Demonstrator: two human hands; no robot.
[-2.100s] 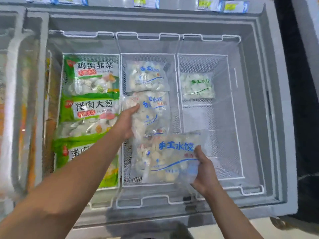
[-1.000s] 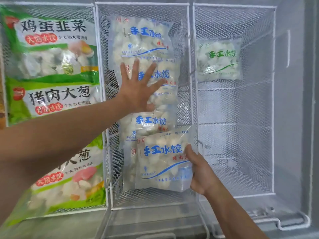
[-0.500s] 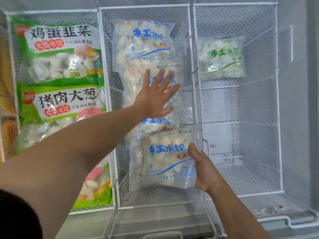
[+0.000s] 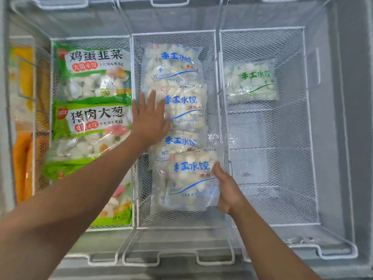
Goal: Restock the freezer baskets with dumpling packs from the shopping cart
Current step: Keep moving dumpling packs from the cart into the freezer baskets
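A: Left hand (image 4: 150, 120) flat, fingers straight, pressing on the second blue pack (image 4: 184, 107) in the middle basket (image 4: 217, 126). Nothing curled round anything there.

B: And the right hand (image 4: 227, 190)?

A: Gripping the near blue pack (image 4: 190, 178) by its right edge, thumb on top, fingers hidden underneath. Pack tilted, overlapping the third blue pack (image 4: 179, 142) just beyond the grip.

B: Anything past the left palm?

A: Far blue pack (image 4: 173, 64), just beyond the fingertips, lying against the basket's far end. Four blue-print packs in a row down that basket, each lapping over the next.

B: Left of the left hand?

A: Left basket (image 4: 51, 77) with green bags (image 4: 92, 98), stacked shingle-fashion, the nearest partly hidden under the left forearm. Orange packaging (image 4: 23, 158) further left, blurred, contents unclear.

B: Right of the gripped pack?

A: Right basket (image 4: 306, 118), just across the wire wall from the right hand. One green-print pack (image 4: 251, 81) at its far end, well apart from the grip. Bare mesh floor nearer.

B: All inside the freezer (image 4: 347, 138)?

A: Yes, grey walls round all three baskets, white wire handles along the near rim below both forearms.
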